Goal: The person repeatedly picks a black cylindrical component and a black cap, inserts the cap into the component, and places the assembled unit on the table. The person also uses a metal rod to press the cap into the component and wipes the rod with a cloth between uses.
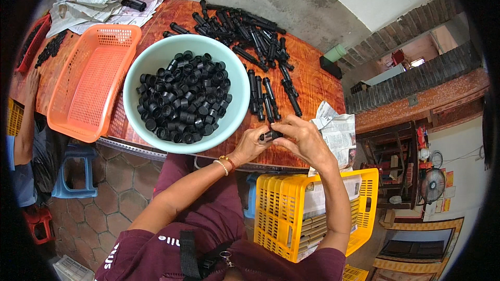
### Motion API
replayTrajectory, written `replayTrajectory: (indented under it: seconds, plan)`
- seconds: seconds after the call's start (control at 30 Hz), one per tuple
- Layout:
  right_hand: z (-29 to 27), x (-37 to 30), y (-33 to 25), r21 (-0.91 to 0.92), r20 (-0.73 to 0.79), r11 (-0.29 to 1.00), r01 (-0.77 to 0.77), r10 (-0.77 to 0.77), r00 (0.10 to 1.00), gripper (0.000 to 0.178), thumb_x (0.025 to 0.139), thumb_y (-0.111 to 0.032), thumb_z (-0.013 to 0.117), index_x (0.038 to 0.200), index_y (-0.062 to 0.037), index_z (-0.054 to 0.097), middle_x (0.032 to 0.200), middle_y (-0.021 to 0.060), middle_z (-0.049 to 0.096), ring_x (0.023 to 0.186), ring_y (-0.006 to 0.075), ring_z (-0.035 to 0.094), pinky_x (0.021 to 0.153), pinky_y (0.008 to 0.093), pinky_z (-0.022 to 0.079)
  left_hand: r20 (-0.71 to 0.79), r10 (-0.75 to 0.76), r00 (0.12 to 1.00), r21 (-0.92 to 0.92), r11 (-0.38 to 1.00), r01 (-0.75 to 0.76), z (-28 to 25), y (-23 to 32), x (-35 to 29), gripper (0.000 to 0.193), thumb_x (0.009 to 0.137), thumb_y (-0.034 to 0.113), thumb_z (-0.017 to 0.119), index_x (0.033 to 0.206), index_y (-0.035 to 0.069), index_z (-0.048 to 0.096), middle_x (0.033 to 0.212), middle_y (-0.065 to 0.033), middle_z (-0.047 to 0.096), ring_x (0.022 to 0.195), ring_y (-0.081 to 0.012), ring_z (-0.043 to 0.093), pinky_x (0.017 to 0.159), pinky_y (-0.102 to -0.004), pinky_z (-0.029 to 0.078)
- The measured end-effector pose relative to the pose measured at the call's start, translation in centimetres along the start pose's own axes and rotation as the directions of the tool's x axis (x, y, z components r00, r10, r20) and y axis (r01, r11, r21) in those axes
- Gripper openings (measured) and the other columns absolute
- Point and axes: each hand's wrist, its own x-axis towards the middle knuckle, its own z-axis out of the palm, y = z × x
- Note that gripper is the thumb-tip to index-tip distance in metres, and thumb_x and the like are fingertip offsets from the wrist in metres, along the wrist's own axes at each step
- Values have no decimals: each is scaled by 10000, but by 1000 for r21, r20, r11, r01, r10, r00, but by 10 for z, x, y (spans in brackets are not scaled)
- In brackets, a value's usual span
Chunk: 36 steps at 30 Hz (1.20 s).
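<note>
At the table's near edge, my left hand (251, 144) is closed around a short black plastic tube (271, 135). The fingers of my right hand (301, 136) pinch the same tube from the other side, and they hide part of it. Just beyond my hands, several slim black tubes (267, 93) lie side by side on the table. To the left stands a pale green basin (237, 125) holding many small black caps (182, 98). A large pile of black tubes (250, 31) spreads over the back of the table.
An orange mesh basket (57, 106) is left of the basin, beside newspapers (94, 0). A yellow crate (278, 218) stands by my right forearm, near a folded newspaper (337, 138). Another person's arm (26, 117) reaches in at far left, near a blue stool (75, 174).
</note>
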Motion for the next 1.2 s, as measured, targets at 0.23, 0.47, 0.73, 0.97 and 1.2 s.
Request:
replayTrajectory:
  seconds: [0.23,0.47,0.73,0.97,1.2]
  plan:
    - [8,-5,-3,-55,-117,997,-47,40,992,276,702,-96,744,930,30,652,782,147,577,727,337,604,636,398,481,31,-22,999,72,997,20,3,-13,-5,342,814,228,686,1028,-5,555,727,-152,542,630,-311,566,564,-357,431]
    - [18,-6,-11,-70,-216,991,-111,94,972,319,690,-164,780,907,40,666,750,137,593,635,266,587,564,345,467,2,-34,999,76,997,33,2,-8,-3,249,789,167,698,829,11,508,677,-168,528,651,-376,561,545,-410,419]
    - [12,36,-6,29,-179,971,-238,240,954,386,883,-355,549,849,14,659,806,175,597,761,366,598,677,445,463,34,-95,995,28,995,94,1,-2,-1,216,758,104,708,892,8,567,752,-171,609,712,-349,619,600,-397,465]
    - [48,67,-6,-224,54,908,-354,374,926,518,929,-420,432,749,0,675,773,227,632,720,386,616,669,467,479,-24,-109,994,-78,991,107,4,-13,-7,197,776,118,699,894,-15,612,810,-152,660,776,-248,657,662,-351,490]
    - [65,66,1,-241,-23,916,-320,324,946,504,915,-424,463,756,-3,689,790,212,647,767,368,631,700,461,497,-14,-137,990,-38,990,136,2,-9,-8,371,771,139,705,1075,-10,554,1025,-155,616,982,-269,594,817,-371,464]
